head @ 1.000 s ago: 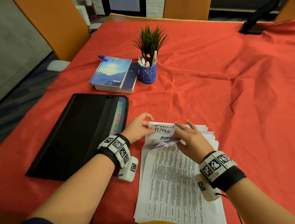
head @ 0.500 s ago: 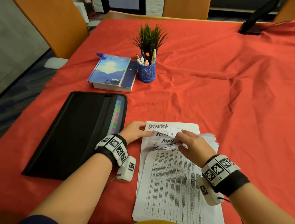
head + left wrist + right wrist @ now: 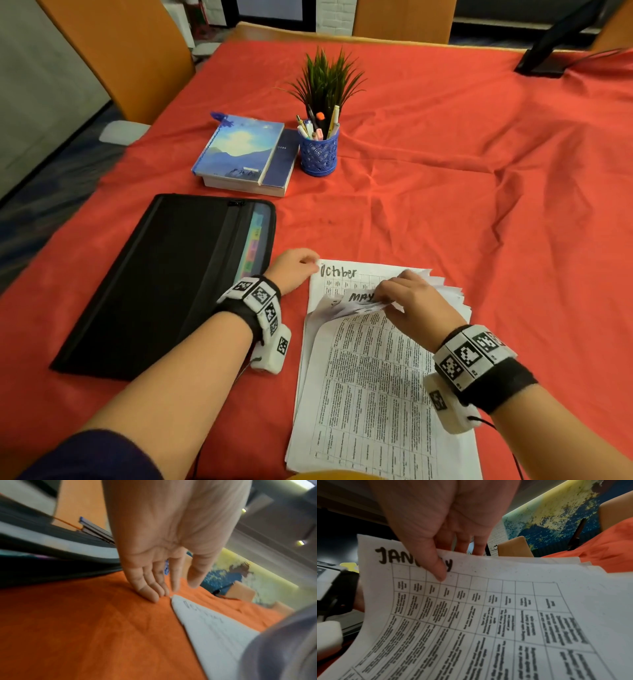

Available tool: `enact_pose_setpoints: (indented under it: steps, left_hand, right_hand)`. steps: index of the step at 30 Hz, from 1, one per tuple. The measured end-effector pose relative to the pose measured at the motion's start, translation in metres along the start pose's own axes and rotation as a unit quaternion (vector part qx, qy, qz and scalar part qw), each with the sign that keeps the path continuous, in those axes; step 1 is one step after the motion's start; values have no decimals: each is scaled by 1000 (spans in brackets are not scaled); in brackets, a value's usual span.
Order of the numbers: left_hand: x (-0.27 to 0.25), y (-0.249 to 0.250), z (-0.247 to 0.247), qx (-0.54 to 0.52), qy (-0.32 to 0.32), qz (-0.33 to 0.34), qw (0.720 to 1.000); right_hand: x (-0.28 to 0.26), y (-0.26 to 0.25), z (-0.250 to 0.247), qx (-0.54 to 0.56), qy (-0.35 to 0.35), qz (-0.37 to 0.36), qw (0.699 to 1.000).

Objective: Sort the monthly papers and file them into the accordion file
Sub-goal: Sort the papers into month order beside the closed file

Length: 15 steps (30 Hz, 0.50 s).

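R hand (image 3: pixel 416 301) pinches lifted top edges of paper stack (image 3: pixel 373 387); L hand (image 3: pixel 293 270) flat-fingered at Oct sheet (image 3: pixel 346 274) corner. Fan slowly, read each month hdr.

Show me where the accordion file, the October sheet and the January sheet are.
accordion file (image 3: pixel 164 281): head view, middle of its black cover.
October sheet (image 3: pixel 342 273): head view, on the handwritten heading.
January sheet (image 3: pixel 471 608): right wrist view, upper part of its printed grid.
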<state>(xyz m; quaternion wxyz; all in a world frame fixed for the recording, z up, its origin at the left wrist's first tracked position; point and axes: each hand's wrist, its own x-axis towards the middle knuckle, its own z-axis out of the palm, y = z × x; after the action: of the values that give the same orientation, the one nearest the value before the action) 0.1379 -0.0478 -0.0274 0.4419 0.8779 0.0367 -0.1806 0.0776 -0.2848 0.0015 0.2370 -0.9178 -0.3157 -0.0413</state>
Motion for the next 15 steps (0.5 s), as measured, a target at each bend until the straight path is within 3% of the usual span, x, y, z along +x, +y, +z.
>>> enact_pose_setpoints:
  steps: [3, 5, 7, 11, 15]
  left_hand:
    - [9, -2, 9, 169, -22, 10, 985]
    - [9, 2, 10, 189, -23, 25, 981]
    - [7, 7, 9, 130, -10, 31, 991]
    - [-9, 18, 3, -86, -56, 10, 995]
    - [-23, 26, 1, -144, -47, 30, 988]
  right_hand:
    - [0, -3, -2, -18, 9, -2, 1000]
    - [0, -3, -2, 2, 0, 3, 1000]
    - [-2, -3, -1, 25, -2, 25, 999]
    - [-6, 0, -1, 42, 8, 31, 999]
    - [0, -2, -1, 41, 10, 37, 998]
